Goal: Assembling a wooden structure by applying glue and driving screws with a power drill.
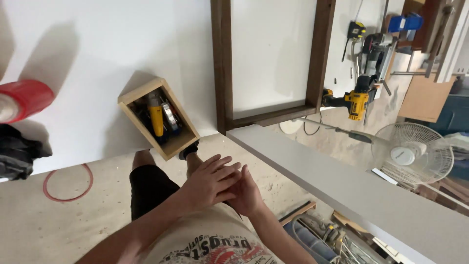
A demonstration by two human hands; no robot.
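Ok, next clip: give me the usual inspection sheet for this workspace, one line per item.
Surface: white worktop with a dark wooden frame lying on it; a grey board runs beside it.
Job's things: nothing held; nearest is an open wooden box of small tools at the worktop edge.
Clutter: red tape roll, black item, yellow drill, a saw further back.
Hands: left hand laid over right hand, both empty, in front of the body.
Cables: cord loops near the drill; red ring on the floor.
Surroundings: dusty concrete floor, white fan, wood offcuts.
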